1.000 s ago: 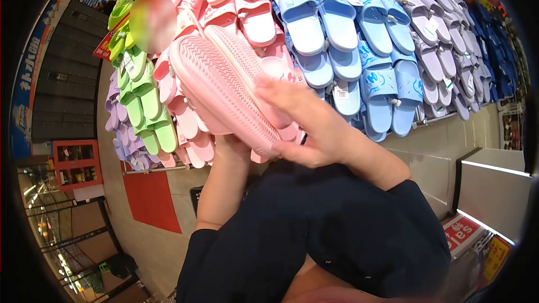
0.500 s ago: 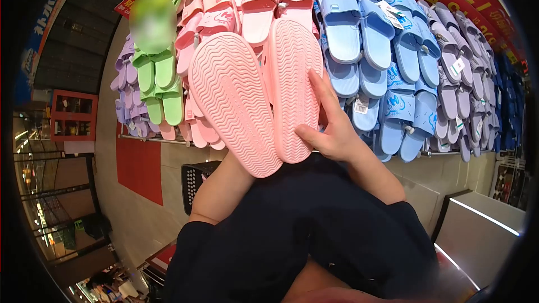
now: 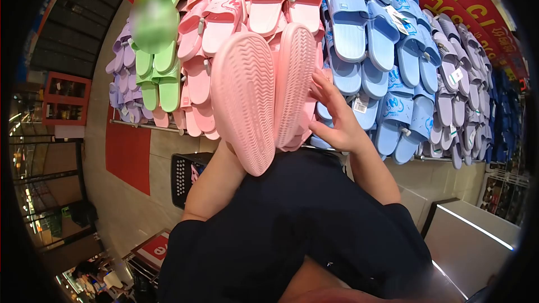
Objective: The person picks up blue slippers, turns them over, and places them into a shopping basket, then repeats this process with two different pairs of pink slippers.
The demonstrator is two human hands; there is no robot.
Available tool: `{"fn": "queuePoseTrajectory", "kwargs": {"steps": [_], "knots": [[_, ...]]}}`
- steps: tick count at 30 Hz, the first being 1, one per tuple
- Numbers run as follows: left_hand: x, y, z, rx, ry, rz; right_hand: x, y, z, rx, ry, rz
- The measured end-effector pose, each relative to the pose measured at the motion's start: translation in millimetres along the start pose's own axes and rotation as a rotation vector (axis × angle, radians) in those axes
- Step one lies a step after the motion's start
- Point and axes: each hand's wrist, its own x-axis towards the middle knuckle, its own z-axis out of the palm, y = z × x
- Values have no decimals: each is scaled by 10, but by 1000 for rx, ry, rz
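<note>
The person is holding a pair of pink slippers (image 3: 264, 90) up in front of the display rack (image 3: 393, 50), ribbed soles facing the camera. The right hand (image 3: 337, 123) is gripping the right-hand slipper's edge, fingers curled behind it; the left hand is hidden behind the pair, so its grip cannot be told. Keeping both soles level and squarely turned probably helps the checking.

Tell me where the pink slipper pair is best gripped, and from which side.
Grip the pink slippers at the heel ends, from below: they stand soles toward the camera, heels lowest and free, toes against the rack. The right hand steadies the right edge.
</note>
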Motion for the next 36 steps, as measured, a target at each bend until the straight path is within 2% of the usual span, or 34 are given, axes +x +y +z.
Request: {"fn": "queuePoseTrajectory", "kwargs": {"steps": [4, 5, 7, 8, 10, 14, 17, 23, 26, 29, 32, 36], "knots": [[-153, 182, 58, 607, 134, 94, -43, -61, 86, 624, 31, 66], [-157, 195, 3, 839, 126, 232, -44, -76, 121, 805, 41, 76], [-156, 266, -56, 1304, 108, 515, -24, -185, 163, 749, 39, 111], [-209, 258, -44, 1283, 185, 472, -24, -197, 158, 704, 26, 139], [-260, 255, -18, 1426, 131, 540, -24, -181, 179, 647, 1, 130], [-350, 192, 46, 1565, 58, 602, -22, -230, 265, 264, 66, 76], [-386, 187, 19, 1645, 35, 660, -2, -247, 243, 227, 48, 147], [-451, 279, -2, 1932, -63, 801, 73, -92, 217, 89, 83, 103], [-534, 329, 39, 2131, -141, 904, 53, -1, 234, 325, 82, 260], [-655, 343, 63, 2166, -160, 906, 115, 79, 345, 397, 80, 277], [-820, 285, 13, 2130, -90, 880, 186, 124, 553, 401, 171, 312], [-1106, 266, -100, 2090, 91, 748, 230, 284, 650, 290, 71, 317]]}}
